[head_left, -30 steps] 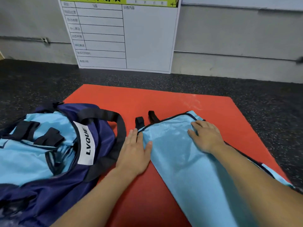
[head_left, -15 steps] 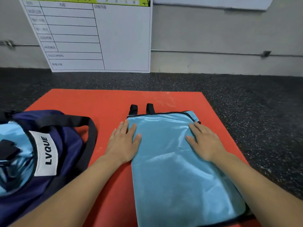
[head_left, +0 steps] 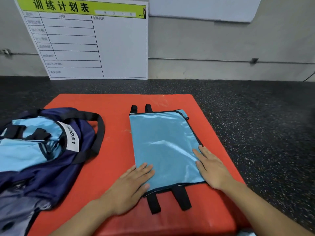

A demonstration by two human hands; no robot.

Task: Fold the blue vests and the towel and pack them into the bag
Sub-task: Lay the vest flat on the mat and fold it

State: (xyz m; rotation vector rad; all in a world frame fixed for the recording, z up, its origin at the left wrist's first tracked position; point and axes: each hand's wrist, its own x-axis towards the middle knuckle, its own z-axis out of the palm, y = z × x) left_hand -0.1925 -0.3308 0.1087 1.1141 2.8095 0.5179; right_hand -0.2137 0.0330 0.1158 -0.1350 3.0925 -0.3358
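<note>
Left hand (head_left: 129, 186) and right hand (head_left: 210, 167) lie flat, fingers straight, seemingly pressing the folded blue vest (head_left: 163, 143).

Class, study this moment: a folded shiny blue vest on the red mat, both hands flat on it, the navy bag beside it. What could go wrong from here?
1. The glossy light-blue vest looks slippery; lifting the left hand and right hand may let the fold spring open.
2. Its black straps stick out and could snag.
3. The navy fabric bag lies slumped with blue fabric inside, so the vest may bunch up going in.
</note>
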